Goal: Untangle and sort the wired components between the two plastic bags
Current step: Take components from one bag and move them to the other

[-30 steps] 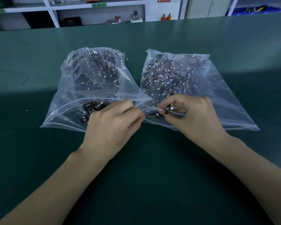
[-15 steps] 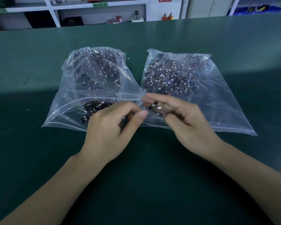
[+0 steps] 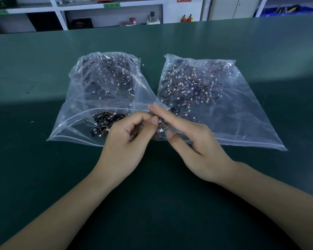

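Both hands meet just in front of the gap between the two bags, over the dark green table top [image 3: 43,177]. The left hand [image 3: 126,141] has its fingers curled, forefinger and thumb pinching a small black wired component with a short orange-and-yellow lead and a white plug [image 3: 162,124]. The right hand [image 3: 197,141] lies against the same piece with its fingers held nearly straight and pointing toward the left bag; its thumb tip sits just under the white plug. Whether the right hand truly grips the lead or only steadies it cannot be told from this view.

The component lies between the two sets of fingertips, its black body up toward the bags and its plug hanging toward the person, so its long axis runs roughly away from the person. It touches both hands, and the left holds it more surely.

Taking that component as the landmark: to its left, just beside the left hand's knuckles, gapes the mouth of the clear zip-top plastic bag on the left [image 3: 76,109], with a small loose heap of black wired parts [image 3: 105,121] right at the opening. To its right and slightly beyond lies the clear plastic bag on the right [image 3: 242,114], its tangled mass well back from the mouth.

The left bag's opening is the nearer one, so dropping the piece there looks like a short sideways move for the left hand.
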